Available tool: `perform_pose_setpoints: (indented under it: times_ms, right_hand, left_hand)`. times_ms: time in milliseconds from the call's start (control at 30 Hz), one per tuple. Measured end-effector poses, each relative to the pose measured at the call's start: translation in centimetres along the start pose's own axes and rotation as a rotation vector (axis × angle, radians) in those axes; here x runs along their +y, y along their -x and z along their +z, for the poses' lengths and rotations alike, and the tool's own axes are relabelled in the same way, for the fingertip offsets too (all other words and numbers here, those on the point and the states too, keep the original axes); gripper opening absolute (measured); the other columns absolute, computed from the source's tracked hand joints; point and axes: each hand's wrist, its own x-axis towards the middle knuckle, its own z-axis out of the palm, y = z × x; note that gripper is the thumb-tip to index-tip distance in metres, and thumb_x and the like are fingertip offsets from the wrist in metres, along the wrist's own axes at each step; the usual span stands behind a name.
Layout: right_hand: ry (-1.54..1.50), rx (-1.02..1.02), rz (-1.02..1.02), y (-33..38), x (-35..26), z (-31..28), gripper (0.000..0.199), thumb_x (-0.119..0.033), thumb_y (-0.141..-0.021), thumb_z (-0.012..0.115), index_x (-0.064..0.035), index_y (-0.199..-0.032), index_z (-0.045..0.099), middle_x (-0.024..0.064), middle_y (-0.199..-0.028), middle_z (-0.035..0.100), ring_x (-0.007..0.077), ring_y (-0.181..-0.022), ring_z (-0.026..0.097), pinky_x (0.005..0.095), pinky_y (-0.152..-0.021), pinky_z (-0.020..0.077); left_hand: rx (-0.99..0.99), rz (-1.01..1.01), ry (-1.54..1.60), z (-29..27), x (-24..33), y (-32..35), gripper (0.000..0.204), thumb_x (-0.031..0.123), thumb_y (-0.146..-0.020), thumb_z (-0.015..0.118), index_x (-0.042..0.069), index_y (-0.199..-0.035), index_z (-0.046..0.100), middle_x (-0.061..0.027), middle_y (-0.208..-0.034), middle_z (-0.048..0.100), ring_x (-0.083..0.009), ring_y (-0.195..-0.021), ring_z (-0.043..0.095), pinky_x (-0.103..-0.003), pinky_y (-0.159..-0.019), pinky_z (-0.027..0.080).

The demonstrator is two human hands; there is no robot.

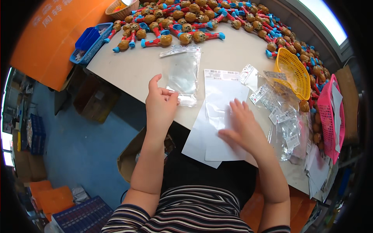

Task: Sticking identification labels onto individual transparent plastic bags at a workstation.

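Observation:
My left hand [160, 105] is at the left edge of a stack of clear plastic bags [182, 73] with printed headers. Its index finger points up, while the thumb and the other fingers close together near the bags' lower edge; I cannot make out what is between them. Slightly blurred, my right hand [243, 126] has its fingers spread over a clear header bag [219, 112] that looks white across its face. White paper sheets [198, 139] lie partly under that bag and stick out past the table's front edge.
Loose header bags [285, 116] pile up at right, beside a yellow basket [297, 72] and a pink basket [332, 116]. Many red-and-blue toys with round brown heads [186, 23] cover the table's far side. A blue basket [91, 42] stands at the left corner.

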Motion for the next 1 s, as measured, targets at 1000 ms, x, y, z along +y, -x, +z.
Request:
perform_pose_setpoints:
  times_ms: [1000]
  right_hand:
    - [-0.233,0.305,-0.041,3.6,3.6,1.1,0.017,-0.01,-0.088,0.069,-0.0043,-0.104,0.069,0.0148,-0.115,0.069,0.0333,-0.118,0.061,0.0535,-0.113,0.0315]
  left_hand:
    - [-0.137,0.19,-0.192,10.0,1.9,-0.8,0.063,0.0,-0.079,0.067,-0.003,-0.135,0.038,-0.0137,-0.082,0.066,-0.0248,-0.078,0.066,-0.033,-0.071,0.052]
